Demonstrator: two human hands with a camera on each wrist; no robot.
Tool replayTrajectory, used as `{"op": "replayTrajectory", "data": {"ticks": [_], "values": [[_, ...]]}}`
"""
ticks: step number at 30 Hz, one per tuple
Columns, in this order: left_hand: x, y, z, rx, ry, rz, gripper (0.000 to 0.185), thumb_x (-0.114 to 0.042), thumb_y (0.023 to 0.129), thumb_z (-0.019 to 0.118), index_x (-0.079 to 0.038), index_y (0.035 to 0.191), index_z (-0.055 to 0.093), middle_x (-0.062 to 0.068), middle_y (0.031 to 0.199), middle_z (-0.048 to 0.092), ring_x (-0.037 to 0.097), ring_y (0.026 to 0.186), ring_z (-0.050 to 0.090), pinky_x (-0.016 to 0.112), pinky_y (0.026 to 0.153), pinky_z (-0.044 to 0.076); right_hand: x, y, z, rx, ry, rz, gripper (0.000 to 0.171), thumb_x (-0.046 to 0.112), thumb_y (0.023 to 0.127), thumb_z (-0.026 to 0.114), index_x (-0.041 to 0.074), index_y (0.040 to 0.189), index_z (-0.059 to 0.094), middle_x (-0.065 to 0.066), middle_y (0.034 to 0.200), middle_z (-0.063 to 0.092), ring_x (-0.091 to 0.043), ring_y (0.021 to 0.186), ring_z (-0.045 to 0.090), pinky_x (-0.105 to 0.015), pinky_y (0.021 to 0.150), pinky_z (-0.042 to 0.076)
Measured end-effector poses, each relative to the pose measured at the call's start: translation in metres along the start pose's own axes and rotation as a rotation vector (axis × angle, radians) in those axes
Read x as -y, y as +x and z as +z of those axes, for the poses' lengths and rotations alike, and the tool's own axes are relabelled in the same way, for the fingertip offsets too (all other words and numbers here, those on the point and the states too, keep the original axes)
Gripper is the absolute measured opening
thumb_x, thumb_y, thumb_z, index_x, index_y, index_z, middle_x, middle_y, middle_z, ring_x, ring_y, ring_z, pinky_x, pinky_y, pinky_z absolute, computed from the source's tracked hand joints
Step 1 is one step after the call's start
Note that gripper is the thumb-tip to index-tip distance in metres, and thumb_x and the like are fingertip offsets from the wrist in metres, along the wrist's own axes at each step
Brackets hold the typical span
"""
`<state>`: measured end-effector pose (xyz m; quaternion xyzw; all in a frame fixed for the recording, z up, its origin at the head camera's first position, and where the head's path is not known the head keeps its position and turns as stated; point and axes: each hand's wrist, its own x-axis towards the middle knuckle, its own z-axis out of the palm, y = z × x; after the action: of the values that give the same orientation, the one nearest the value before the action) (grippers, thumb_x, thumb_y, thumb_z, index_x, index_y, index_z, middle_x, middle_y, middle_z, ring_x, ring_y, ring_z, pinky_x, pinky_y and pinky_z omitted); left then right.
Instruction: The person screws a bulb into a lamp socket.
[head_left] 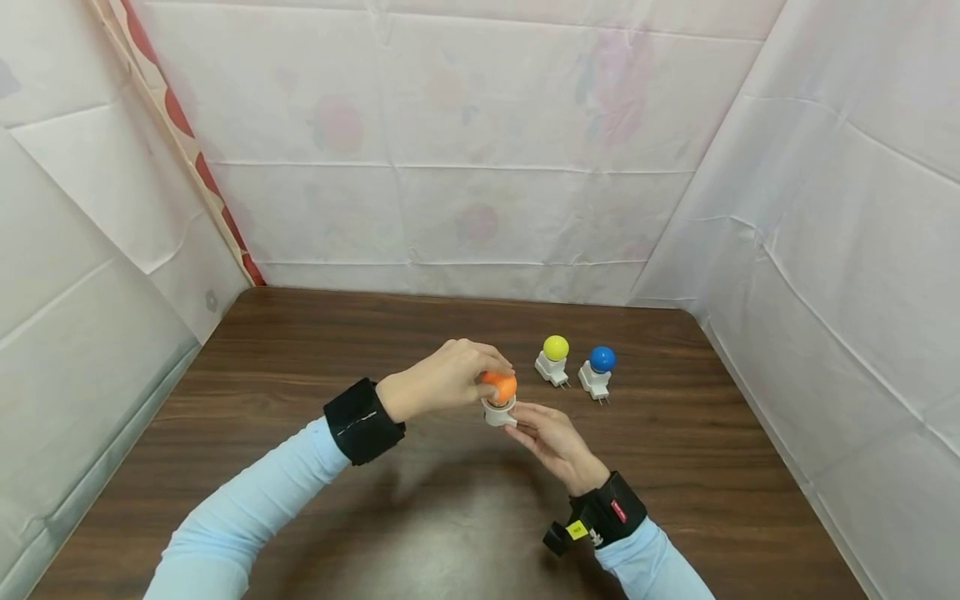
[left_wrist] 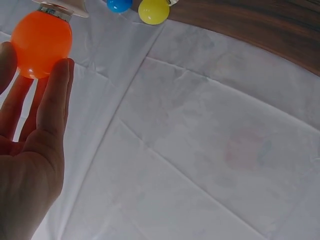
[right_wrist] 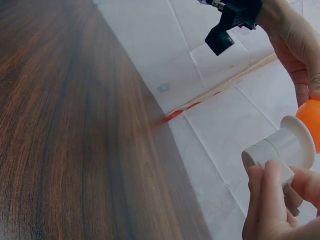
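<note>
**Two hands on an orange bulb and its white socket**

The left hand [head_left: 442, 379] grips the orange bulb [head_left: 501, 386] from above, fingers and thumb curled round its globe; in the left wrist view the fingertips [left_wrist: 59, 75] lie against the bulb's side, with its metal neck at the white socket. The right hand [head_left: 551, 437] comes in from below and pinches the white socket [head_left: 498, 412] between thumb and fingers; in the right wrist view the fingers [right_wrist: 270, 195] wrap the socket's body just under its flared collar. Bulb and socket are held together above the table [head_left: 300, 350], a little right of its middle and clear of the wood.

Toward the far right corner of the table stand two more lamps on white plug bases: a yellow bulb [head_left: 556, 347], and just beside it, nearer the right edge, a blue bulb [head_left: 602, 359]. They are apart from each other and near the hands. White sheeting [head_left: 480, 150] walls the table on three sides.
</note>
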<state>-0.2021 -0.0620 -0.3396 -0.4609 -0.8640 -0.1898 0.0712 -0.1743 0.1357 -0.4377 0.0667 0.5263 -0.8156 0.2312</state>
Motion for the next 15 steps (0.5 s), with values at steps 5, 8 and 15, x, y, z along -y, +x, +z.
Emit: {"op": "replayTrajectory", "data": {"ticks": [5, 8, 15], "values": [[-0.0008, 0.0007, -0.0021, 0.012, -0.027, -0.023, 0.024, -0.010, 0.078, 0.071, -0.009, 0.102, 0.069, 0.001, 0.104, 0.067, 0.012, 0.092, 0.063, 0.027, 0.077, 0.052, 0.0009, -0.0008, 0.0001, 0.001, 0.008, 0.002, 0.048, 0.005, 0.091, 0.054, -0.008, 0.134, 0.037, -0.006, 0.104, 0.062, -0.011, 0.092, 0.063, -0.022, 0.084, 0.052], [-0.0004, 0.0017, -0.0037, 0.036, -0.054, -0.027, 0.025, -0.008, 0.079, 0.070, -0.009, 0.104, 0.068, 0.001, 0.106, 0.066, 0.012, 0.093, 0.062, 0.027, 0.079, 0.052, 0.0009, -0.0011, -0.0003, 0.003, 0.011, 0.006, 0.048, 0.005, 0.091, 0.054, -0.008, 0.134, 0.037, -0.006, 0.104, 0.062, -0.011, 0.092, 0.063, -0.022, 0.084, 0.051], [0.0038, 0.0025, -0.0059, 0.104, -0.140, -0.014, 0.029, -0.004, 0.082, 0.066, -0.011, 0.109, 0.065, 0.000, 0.111, 0.063, 0.012, 0.099, 0.059, 0.028, 0.086, 0.049, -0.0001, -0.0014, -0.0016, 0.008, -0.010, 0.010, 0.049, 0.006, 0.090, 0.055, -0.008, 0.134, 0.038, -0.007, 0.107, 0.060, -0.012, 0.093, 0.062, -0.023, 0.086, 0.051]]}}
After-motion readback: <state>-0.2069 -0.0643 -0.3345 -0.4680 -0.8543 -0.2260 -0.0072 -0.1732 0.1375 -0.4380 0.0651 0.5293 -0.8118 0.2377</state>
